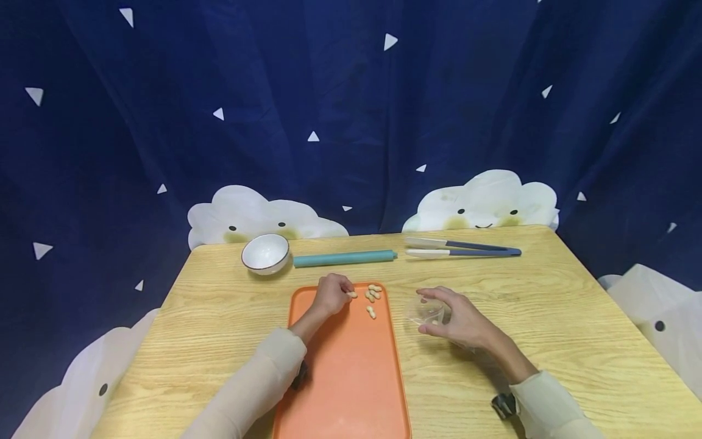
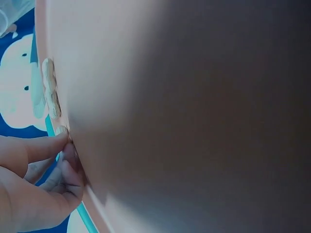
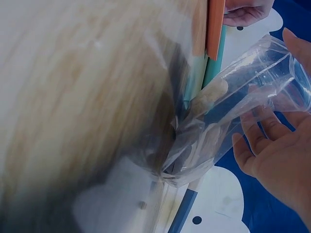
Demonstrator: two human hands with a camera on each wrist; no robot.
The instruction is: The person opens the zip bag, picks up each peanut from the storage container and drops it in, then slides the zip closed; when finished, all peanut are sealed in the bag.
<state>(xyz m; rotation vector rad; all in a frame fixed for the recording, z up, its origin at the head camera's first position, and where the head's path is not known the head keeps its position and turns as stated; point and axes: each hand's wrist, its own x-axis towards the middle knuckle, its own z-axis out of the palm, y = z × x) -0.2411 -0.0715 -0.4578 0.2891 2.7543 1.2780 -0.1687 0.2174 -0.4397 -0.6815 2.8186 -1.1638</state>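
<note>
My left hand [image 1: 331, 295] is at the far end of the orange tray [image 1: 345, 366], thumb and fingertips pinching a peanut [image 1: 352, 294]. More peanuts [image 1: 373, 291] lie to its right by the tray's far corner, and one [image 1: 371, 312] sits a little nearer. Right of the tray, my right hand [image 1: 460, 318] holds a clear plastic bag [image 1: 425, 311] with its thumb and fingers around the mouth. In the right wrist view, peanuts [image 3: 211, 141] show through the lower part of the bag [image 3: 238, 82].
A white bowl [image 1: 265, 253] stands at the table's back left. Beside it lies a teal rod [image 1: 344, 258], and farther right are tongs [image 1: 471, 252] with blue handles and pale tips. A dark blue curtain [image 1: 329, 91] hangs behind the wooden table [image 1: 548, 305].
</note>
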